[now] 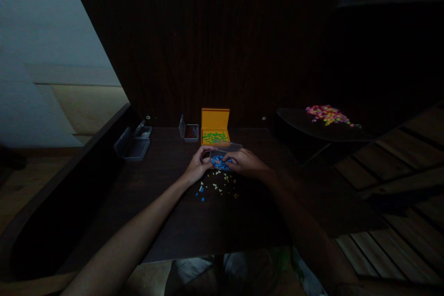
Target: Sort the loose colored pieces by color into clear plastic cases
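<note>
Between my hands is a small clear plastic box with its lid raised at the back, holding many small blue pieces. My left hand grips the left side of this box, thumb towards the blue pieces. From the right, my right hand reaches over the box with its fingers bent together among the pieces; whatever is between the fingertips is too small to make out. Just in front of the box, small pale-yellow pieces lie scattered on the dark table, with a few loose blue pieces at their left.
Behind the box stands an open yellow case containing green pieces. Left of it is an open clear box with dark contents. Further left are more open clear boxes. A pile of colourful small pieces sits on a dark surface at right.
</note>
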A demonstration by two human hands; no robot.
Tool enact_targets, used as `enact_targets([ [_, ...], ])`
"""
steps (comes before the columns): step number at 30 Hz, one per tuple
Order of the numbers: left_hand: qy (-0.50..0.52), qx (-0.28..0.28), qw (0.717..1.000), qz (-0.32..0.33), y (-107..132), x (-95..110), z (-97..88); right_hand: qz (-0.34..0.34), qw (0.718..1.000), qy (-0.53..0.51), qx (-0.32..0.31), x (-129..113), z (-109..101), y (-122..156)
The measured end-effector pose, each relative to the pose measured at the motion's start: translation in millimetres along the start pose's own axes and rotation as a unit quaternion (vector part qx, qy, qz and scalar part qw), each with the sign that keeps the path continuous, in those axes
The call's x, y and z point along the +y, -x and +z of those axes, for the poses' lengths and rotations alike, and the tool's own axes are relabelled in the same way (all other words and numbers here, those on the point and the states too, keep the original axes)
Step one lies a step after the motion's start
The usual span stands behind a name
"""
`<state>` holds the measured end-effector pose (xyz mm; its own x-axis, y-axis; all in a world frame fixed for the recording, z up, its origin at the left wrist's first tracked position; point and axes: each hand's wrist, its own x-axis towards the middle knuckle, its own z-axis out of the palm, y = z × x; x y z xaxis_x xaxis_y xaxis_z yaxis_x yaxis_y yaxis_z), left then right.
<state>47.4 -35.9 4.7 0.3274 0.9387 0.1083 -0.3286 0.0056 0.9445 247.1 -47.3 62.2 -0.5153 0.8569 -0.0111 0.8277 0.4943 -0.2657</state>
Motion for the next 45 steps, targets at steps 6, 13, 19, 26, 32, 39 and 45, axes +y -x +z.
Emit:
enact_targets([
  [6, -0.011, 0.006, 1.000, -0.005, 1, 1, 0.0, -0.005, 1.000, -0.009, 0.007, 0, 0, 4],
  [13, -0.013, 0.005, 1.000, -0.004, 0, 1, 0.7, 0.006, 1.000, 0.012, 0.011, -2, 3, 5],
  [19, -0.016, 0.011, 1.000, 0.000, -1, -2, -0.8, 0.005, 1.000, 0.016, 0.012, -2, 5, 4],
  [26, -0.006, 0.009, 1.000, -0.008, 0, 2, 1.4, -0.010, 1.000, -0.006, 0.015, -4, 1, 6],
  [32, 0.006, 0.016, 1.000, -0.010, 0, 3, 3.0, -0.008, 1.000, -0.007, 0.020, -5, -1, 8],
  [39, 0.009, 0.014, 1.000, -0.019, 1, 4, 3.3, -0.001, 0.999, -0.010, 0.040, -1, 2, 7],
  [45, -0.001, 0.016, 1.000, 0.001, 0, 0, 1.4, -0.047, 0.994, -0.073, 0.071, -14, 5, 13],
])
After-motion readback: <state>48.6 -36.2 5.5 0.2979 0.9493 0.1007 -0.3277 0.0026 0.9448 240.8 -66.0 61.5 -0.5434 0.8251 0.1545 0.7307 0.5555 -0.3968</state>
